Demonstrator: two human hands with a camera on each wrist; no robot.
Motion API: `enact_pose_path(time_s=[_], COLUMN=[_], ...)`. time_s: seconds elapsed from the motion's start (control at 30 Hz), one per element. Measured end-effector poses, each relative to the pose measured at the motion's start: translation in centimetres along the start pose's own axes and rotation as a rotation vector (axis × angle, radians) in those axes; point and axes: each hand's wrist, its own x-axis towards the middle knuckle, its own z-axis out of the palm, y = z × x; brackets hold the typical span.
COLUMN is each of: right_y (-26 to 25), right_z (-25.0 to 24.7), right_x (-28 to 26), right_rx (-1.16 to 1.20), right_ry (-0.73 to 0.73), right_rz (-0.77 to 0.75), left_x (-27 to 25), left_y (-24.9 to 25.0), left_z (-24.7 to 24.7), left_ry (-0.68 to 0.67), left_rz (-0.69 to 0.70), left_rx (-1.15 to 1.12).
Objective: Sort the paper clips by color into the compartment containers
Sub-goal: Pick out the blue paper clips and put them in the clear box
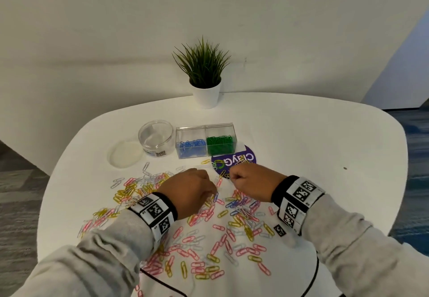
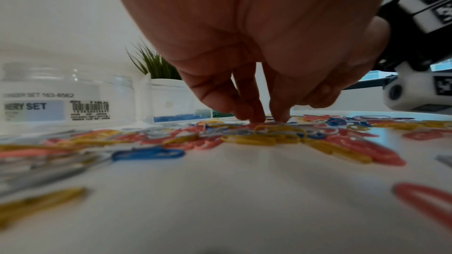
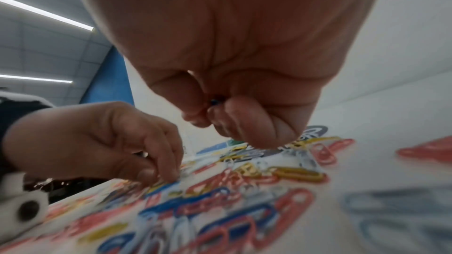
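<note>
Pink, yellow, white and blue paper clips (image 1: pixel 209 234) lie scattered over the white table (image 1: pixel 325 148). A clear two-compartment box (image 1: pixel 205 127) stands behind them, with blue clips (image 1: pixel 191 149) in its left half and green clips (image 1: pixel 220 145) in its right. My left hand (image 1: pixel 212 192) reaches down into the pile, and its thumb and forefinger pinch a blue clip (image 3: pixel 164 187). My right hand (image 1: pixel 234 178) hovers just right of it as a closed fist. In the right wrist view a bit of a blue clip (image 3: pixel 214 101) shows between its curled fingers.
A clear round jar (image 1: pixel 156 137) stands left of the box, with its lid (image 1: pixel 126 153) lying beside it. A potted plant (image 1: pixel 205 76) stands at the table's far edge. A purple round sticker (image 1: pixel 234 160) with a few clips on it lies in front of the green compartment.
</note>
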Motion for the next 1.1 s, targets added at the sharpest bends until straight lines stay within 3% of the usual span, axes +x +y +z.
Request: enact_pose_path(time_s=[0.23, 0.43, 0.77, 0.87, 1.03, 1.1], right_y=[0.2, 0.5, 0.1, 0.3, 2.0, 3.0], right_z=[1.3, 1.4, 2.2, 1.4, -1.0, -1.3], right_x=[-0.4, -0.7, -0.9, -1.3, -3.1, -3.6], right_rx=[-0.192, -0.265, -0.298, -0.106, 0.636, 0.796], right_ry=[-0.062, 0.050, -0.015, 0.011, 0.156, 0.168], right_rz=[-0.069, -0.084, -0.143, -0.055, 0.091, 0.156], left_x=[0.0, -0.3, -0.2, -0.5, -1.2, -1.0], left_y=[-0.3, 0.6, 0.6, 0.5, 1.2, 1.7], left_z=[-0.3, -0.1, 0.0, -0.3, -0.9, -1.2], left_ry=[0.053, -0.021, 0.034, 0.128, 0.157, 0.144], left_rz=[-0.070, 0.064, 0.013, 0.015, -0.019, -0.068], left_rx=[-0.010, 0.055, 0.042, 0.009, -0.056, -0.204])
